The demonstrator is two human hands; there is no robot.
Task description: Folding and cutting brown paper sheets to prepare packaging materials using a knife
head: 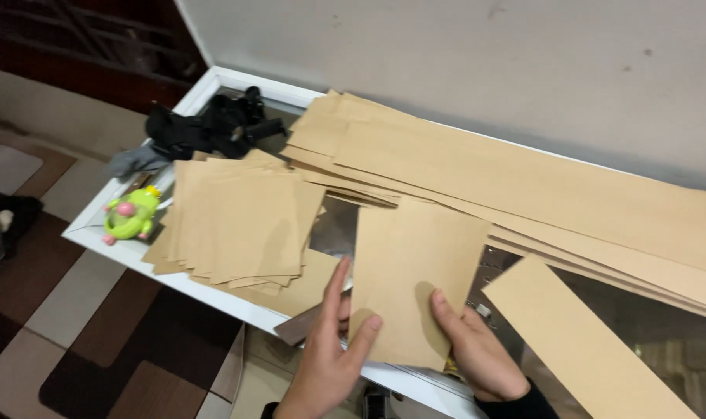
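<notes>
Both hands hold one brown sheet (415, 271) at the near edge of a white-framed table (213, 81). The left hand (329, 349) grips the sheet's near left corner, thumb laid on top and the fingers spread, the index pointing up along the left edge and the others going under the paper. The right hand (477, 353) pinches the near right part of the sheet, its thumb pressed flat on top and the fingers hidden beneath. The sheet lies tilted a little, its far edge reaching toward the long strips (523, 186), which are stacked in a fan along the far side of the table against the grey wall (461, 54). One more strip (578, 341) lies apart on the right, just beside the right hand. Left of the held sheet, near but not touching it, sits a loose stack (244, 221) of similar cut sheets. Farther left a green and pink toy (131, 216) rests at the table's left edge, and a black object (213, 128) lies at the far left corner.
</notes>
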